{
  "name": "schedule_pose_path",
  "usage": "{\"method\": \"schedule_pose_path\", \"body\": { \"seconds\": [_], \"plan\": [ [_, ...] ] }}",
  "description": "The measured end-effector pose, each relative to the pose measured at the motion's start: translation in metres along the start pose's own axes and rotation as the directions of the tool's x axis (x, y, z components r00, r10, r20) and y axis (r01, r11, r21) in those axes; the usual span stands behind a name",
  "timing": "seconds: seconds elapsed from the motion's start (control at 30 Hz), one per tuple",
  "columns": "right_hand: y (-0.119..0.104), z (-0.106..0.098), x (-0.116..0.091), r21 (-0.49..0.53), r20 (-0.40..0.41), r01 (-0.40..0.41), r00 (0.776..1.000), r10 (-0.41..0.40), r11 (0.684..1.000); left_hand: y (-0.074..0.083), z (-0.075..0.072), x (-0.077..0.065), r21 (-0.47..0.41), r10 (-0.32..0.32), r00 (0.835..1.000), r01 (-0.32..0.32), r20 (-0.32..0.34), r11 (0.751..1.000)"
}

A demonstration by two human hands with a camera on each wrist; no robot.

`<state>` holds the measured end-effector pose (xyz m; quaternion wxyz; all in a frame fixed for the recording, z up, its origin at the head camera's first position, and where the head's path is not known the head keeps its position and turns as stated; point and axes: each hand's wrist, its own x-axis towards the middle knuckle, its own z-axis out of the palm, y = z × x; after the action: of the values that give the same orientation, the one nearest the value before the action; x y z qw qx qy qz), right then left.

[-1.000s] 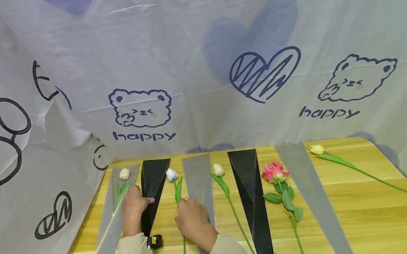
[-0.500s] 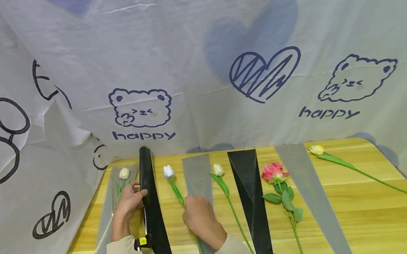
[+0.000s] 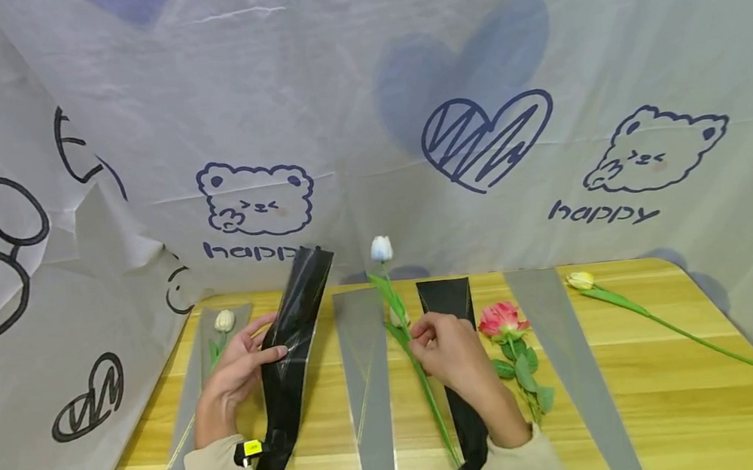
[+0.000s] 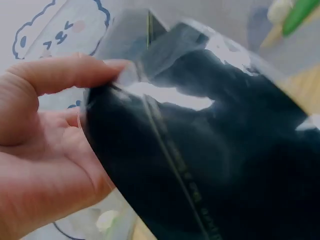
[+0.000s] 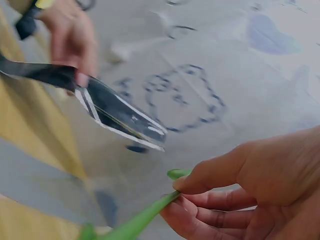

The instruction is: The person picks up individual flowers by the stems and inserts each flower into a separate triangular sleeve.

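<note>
My left hand (image 3: 231, 371) grips the edge of a long black flower wrapping sleeve (image 3: 298, 310), with the thumb on its near face. The sleeve's wide top is lifted in front of the backdrop, and its narrow end hangs down by the cuff. In the left wrist view, glare lies across the glossy black film (image 4: 220, 135). My right hand (image 3: 454, 348) pinches the green stem of a white-and-blue tulip (image 3: 381, 249) between thumb and fingertips. The tulip's head is up, apart from the sleeve and to its right. The right wrist view shows that pinch on the stem (image 5: 145, 216).
On the wooden table (image 3: 691, 386) lie a sleeved white tulip (image 3: 224, 321), a grey sleeve (image 3: 369, 387), another white tulip partly hidden behind the held one, a black sleeve (image 3: 444, 296), a pink rose (image 3: 502, 321), a grey sleeve (image 3: 557, 346) and a yellow tulip (image 3: 580, 280).
The left hand has taken hold of the black sleeve, raised it and tilted its top rightward. The right hand has lifted the white-and-blue tulip off the table and carried it right.
</note>
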<state>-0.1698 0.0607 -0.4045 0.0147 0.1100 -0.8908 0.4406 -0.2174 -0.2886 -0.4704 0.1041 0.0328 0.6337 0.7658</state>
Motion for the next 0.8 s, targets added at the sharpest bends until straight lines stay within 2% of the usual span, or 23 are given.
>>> {"method": "schedule_pose_path", "body": {
  "seconds": [0.2,0.37,0.43,0.63,0.73,0.8],
  "plan": [
    [0.011,-0.026,-0.004,0.204,-0.014,-0.09,0.995,0.095,0.975,-0.003,0.004,0.002,-0.134,0.079,0.987,-0.059,0.143,0.989],
    [0.02,-0.033,-0.003,0.231,-0.03,-0.079,0.996,0.088,0.97,-0.006,0.009,0.005,-0.21,0.122,0.973,-0.081,0.194,0.974],
    [0.024,-0.035,-0.003,0.225,-0.042,-0.072,0.996,0.084,0.972,-0.006,0.011,0.006,-0.238,0.11,0.974,-0.062,0.197,0.969],
    [0.031,-0.04,0.0,0.217,-0.053,-0.09,0.993,0.104,0.972,0.0,0.016,0.006,-0.269,0.048,0.989,-0.008,0.142,0.963],
    [0.033,-0.042,0.0,0.218,-0.053,-0.101,0.992,0.115,0.971,0.002,0.018,0.007,-0.253,0.042,0.991,-0.009,0.125,0.968],
    [0.035,-0.043,0.0,0.222,-0.05,-0.105,0.992,0.119,0.969,0.003,0.02,0.007,-0.208,0.033,0.994,-0.01,0.109,0.978]
  ]
}}
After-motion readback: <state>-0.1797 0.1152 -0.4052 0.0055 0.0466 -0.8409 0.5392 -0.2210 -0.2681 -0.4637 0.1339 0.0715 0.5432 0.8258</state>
